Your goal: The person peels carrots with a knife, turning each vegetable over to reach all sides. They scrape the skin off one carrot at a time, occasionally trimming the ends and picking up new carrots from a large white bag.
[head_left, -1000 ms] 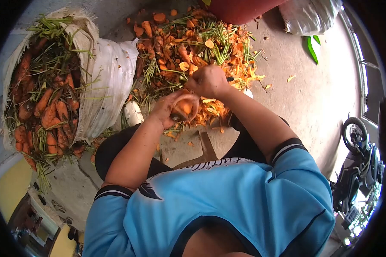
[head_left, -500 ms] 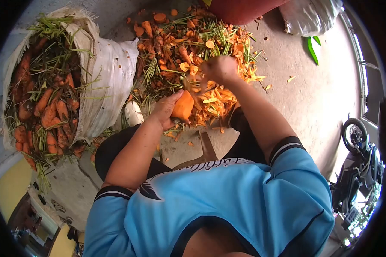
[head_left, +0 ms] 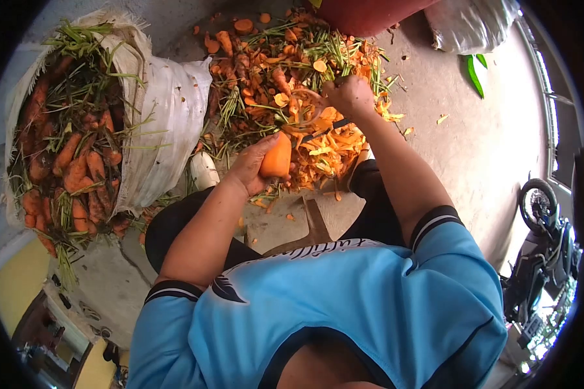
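My left hand (head_left: 250, 167) is closed around a thick, peeled orange carrot (head_left: 278, 155), its cut end facing up. My right hand (head_left: 352, 97) is a fist above the heap of peelings, to the right of the carrot and apart from it. I cannot tell what this fist holds; a blurred pale loop (head_left: 310, 107) shows at its left. Beneath the wrist, a narrow dark strip (head_left: 324, 131) lies across the peelings. Orange peelings (head_left: 328, 159), carrot slices and green stalks spread around both hands.
On the left, an open white sack (head_left: 165, 123) is full of soiled carrots (head_left: 78, 168) with stalks. A white object (head_left: 203, 170) lies beside my left forearm. A red container (head_left: 366, 14) and another white sack (head_left: 472, 24) stand at the back. A motorcycle (head_left: 542, 259) is at right.
My right hand has moved slightly right, away from the carrot. The carrot has turned more upright in my left hand. The dark strip and the pale loop now show.
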A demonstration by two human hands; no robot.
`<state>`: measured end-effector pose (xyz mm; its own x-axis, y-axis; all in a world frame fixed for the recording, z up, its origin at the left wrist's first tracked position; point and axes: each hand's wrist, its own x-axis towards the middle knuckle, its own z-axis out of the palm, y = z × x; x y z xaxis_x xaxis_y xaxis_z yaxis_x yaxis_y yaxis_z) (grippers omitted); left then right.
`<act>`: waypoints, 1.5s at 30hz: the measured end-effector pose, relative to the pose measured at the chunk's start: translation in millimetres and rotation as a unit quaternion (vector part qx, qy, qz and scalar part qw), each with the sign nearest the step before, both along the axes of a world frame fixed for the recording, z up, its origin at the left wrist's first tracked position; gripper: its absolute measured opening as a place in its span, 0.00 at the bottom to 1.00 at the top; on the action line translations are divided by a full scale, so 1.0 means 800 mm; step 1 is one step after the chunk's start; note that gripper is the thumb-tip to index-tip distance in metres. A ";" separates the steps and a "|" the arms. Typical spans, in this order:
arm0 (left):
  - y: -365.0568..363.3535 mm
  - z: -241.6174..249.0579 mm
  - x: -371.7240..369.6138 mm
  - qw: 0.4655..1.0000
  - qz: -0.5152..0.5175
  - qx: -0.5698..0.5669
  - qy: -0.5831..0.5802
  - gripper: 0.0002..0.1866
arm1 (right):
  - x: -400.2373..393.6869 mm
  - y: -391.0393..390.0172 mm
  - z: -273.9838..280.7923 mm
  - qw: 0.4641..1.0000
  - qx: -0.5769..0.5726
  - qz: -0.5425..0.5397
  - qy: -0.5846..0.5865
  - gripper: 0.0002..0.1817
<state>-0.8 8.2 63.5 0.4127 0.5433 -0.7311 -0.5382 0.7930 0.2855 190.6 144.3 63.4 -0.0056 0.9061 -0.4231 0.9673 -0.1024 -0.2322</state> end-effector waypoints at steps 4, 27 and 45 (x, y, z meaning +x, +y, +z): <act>0.004 -0.017 -0.002 0.997 0.039 -0.020 -0.062 0.20 | -0.037 -0.051 0.016 0.957 0.078 0.228 0.159 0.15; 0.002 -0.006 0.001 0.999 -0.006 -0.043 0.021 0.18 | -0.018 -0.021 0.013 0.993 0.071 0.075 0.050 0.17; -0.008 -0.025 0.008 1.000 -0.019 0.001 -0.005 0.24 | -0.032 -0.052 0.006 0.973 0.058 0.197 0.110 0.14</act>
<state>5.2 2.0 43.8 0.4412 0.5291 -0.7249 -0.5107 0.8122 0.2820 165.4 102.3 67.9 -0.4404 0.8568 -0.2681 0.8518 0.3045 -0.4262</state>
